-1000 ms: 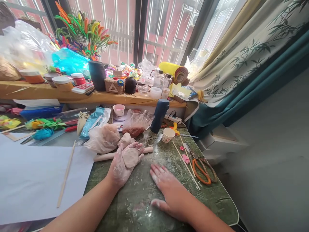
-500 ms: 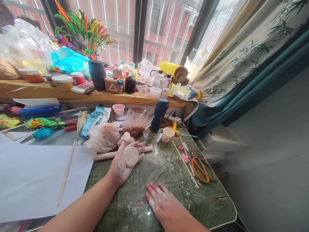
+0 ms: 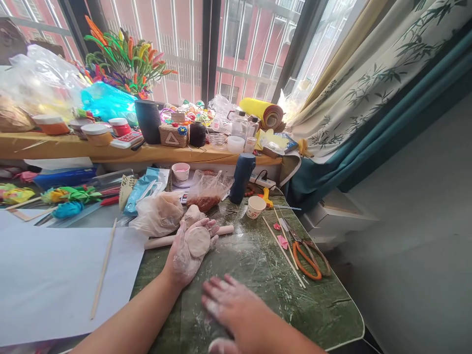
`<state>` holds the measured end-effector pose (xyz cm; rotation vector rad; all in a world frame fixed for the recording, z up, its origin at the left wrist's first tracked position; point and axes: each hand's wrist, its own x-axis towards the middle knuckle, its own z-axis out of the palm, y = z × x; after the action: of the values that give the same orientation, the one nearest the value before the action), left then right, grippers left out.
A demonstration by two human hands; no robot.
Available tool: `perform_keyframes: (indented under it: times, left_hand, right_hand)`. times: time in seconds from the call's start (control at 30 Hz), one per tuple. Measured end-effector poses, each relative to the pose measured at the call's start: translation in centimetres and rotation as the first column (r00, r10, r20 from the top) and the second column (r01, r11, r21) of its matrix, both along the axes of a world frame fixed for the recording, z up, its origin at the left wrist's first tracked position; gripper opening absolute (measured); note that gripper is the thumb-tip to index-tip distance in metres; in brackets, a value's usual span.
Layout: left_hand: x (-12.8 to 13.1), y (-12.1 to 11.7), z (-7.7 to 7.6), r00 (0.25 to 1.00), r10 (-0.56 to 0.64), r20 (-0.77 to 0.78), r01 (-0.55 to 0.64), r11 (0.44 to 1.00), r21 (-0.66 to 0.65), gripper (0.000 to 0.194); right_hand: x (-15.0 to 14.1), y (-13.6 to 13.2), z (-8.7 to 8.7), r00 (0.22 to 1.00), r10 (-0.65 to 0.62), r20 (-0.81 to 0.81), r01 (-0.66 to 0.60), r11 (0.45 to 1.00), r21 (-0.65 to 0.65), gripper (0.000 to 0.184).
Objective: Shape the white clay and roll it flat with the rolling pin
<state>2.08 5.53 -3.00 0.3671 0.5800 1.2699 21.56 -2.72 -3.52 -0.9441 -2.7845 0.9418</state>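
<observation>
plainly, the disc point(image 3: 198, 241) rests on the upturned left hand point(image 3: 183, 259), fingers loosely spread; round, it has no long axis. the right hand point(image 3: 236, 306), palm down and spread over the sheet point(image 3: 245, 255), is apart, the disc ahead and leftward of it.

Toward the upper left of the frame you have a pipe-cleaner bouquet point(image 3: 131, 61) and a blue bag point(image 3: 108, 102); right of center, a navy bottle point(image 3: 242, 178); at the right, orange-handled scissors point(image 3: 308, 259) and patterned curtains point(image 3: 383, 83).
</observation>
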Motion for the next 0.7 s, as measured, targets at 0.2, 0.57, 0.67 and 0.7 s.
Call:
perform_keyframes:
  times: [0.2,0.57,0.67,0.7]
  left_hand:
    - [0.2,-0.1,0.2,1.0,-0.03,0.001,0.03,0.999,-0.02,0.053]
    - [-0.2,0.5,0.3,0.997,0.008,0.082,0.0,0.995,-0.103,0.052]
    - [-0.3,0.5,0.3,0.989,-0.016,0.148,0.027,0.997,-0.073,0.053]
    - [-0.4,0.5,0.3,0.984,-0.025,0.175,0.035,0.998,-0.055,0.054]
  right_hand:
    - [-0.8,2.6,0.6,0.886,-0.45,0.115,0.437,0.891,0.118,0.101]
    - [1.2,2.5,-0.4,0.922,-0.351,0.165,0.344,0.936,0.068,0.097]
    - [-1.0,3.4,1.1,0.897,-0.404,0.177,0.393,0.915,0.097,0.103]
    - [-2.0,3.2,1.2,0.935,-0.326,0.143,0.316,0.945,0.083,0.105]
